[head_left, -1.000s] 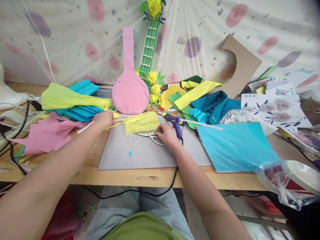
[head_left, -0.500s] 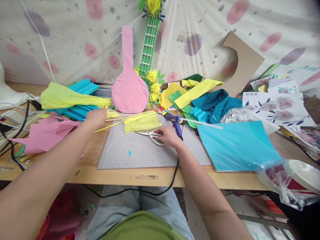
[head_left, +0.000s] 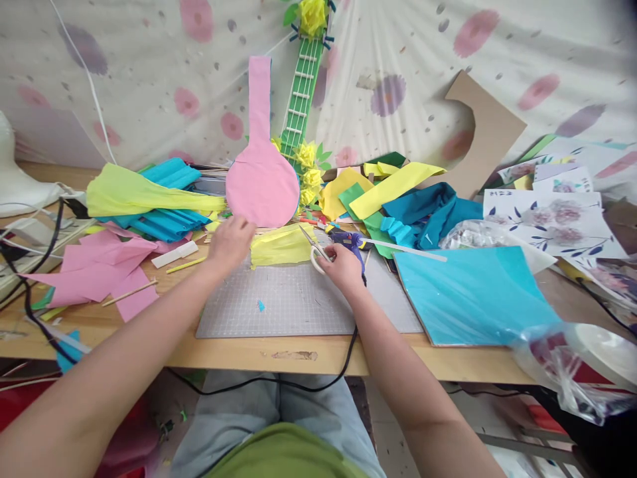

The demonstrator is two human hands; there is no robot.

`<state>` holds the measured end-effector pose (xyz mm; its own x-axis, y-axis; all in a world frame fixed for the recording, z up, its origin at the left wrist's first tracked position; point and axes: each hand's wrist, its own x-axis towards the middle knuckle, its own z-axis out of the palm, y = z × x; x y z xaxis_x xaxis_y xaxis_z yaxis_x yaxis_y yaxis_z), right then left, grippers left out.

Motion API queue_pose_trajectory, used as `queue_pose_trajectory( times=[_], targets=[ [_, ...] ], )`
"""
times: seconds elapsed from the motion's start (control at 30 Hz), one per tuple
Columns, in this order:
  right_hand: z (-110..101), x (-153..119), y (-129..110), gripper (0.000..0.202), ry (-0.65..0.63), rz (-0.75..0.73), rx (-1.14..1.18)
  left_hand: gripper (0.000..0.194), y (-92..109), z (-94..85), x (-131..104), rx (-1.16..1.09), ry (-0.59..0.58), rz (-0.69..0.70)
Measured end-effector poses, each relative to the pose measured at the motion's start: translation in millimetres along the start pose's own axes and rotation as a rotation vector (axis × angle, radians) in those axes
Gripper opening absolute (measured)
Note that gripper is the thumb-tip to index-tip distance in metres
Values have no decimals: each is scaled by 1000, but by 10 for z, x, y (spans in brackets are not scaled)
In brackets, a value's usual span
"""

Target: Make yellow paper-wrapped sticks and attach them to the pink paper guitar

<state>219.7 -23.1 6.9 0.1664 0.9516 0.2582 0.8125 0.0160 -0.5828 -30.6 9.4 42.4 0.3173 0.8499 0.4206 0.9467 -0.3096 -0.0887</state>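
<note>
My right hand (head_left: 343,265) is closed round the handles of a pair of scissors (head_left: 317,250). Their blades point up and to the left, over the right end of a strip of yellow crepe paper (head_left: 279,247). That strip lies on the grey cutting mat (head_left: 279,312). At the strip's left end is my left hand (head_left: 231,242), palm down with the fingers bent and somewhat blurred. Whether those fingers touch the paper or hold anything is hidden. Just beyond my right hand lies a blue glue gun (head_left: 351,239) with a white glue stick in it.
Behind the mat stands a pink banjo-shaped piece (head_left: 262,179), beside a green stringed neck (head_left: 301,93) with yellow flowers. Pink paper (head_left: 94,265) and folded yellow crepe paper (head_left: 144,190) lie left. A turquoise sheet (head_left: 478,292) is at right. A black cable (head_left: 259,378) hangs along the front edge.
My left hand has moved right, from the folded yellow paper to the strip's left end. The scissors, flat on the mat before, are now lifted and tilted up in my right hand.
</note>
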Motion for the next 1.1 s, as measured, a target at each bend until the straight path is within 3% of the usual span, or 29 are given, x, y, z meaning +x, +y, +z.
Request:
queue_pose_trajectory(
  times=[0.17,0.3,0.5,0.6,0.73,0.87,1.0,1.1],
  targets=[
    [-7,-14,30,19,34,21,-243,27,548,251,-75,-146,-64,104],
    [-6,-36,16,15,-15,15,-358,29,738,378,-77,-208,-151,93],
    [48,-48,-5,21,-82,-4,-461,27,629,350,-184,-206,-275,51],
    [59,-61,-26,23,-52,-54,-450,24,493,322,-256,-296,-253,97],
    [101,-87,-104,21,18,-325,-259,24,397,318,-302,-402,-120,65],
    [242,-101,-191,24,-109,-543,-62,24,444,302,-301,-369,-74,59],
    [357,-84,-201,13,-143,-513,-49,21,520,291,-293,-374,-72,80],
    [363,-50,-153,14,-114,-410,-26,23,497,327,-283,-402,25,60]
  ],
)
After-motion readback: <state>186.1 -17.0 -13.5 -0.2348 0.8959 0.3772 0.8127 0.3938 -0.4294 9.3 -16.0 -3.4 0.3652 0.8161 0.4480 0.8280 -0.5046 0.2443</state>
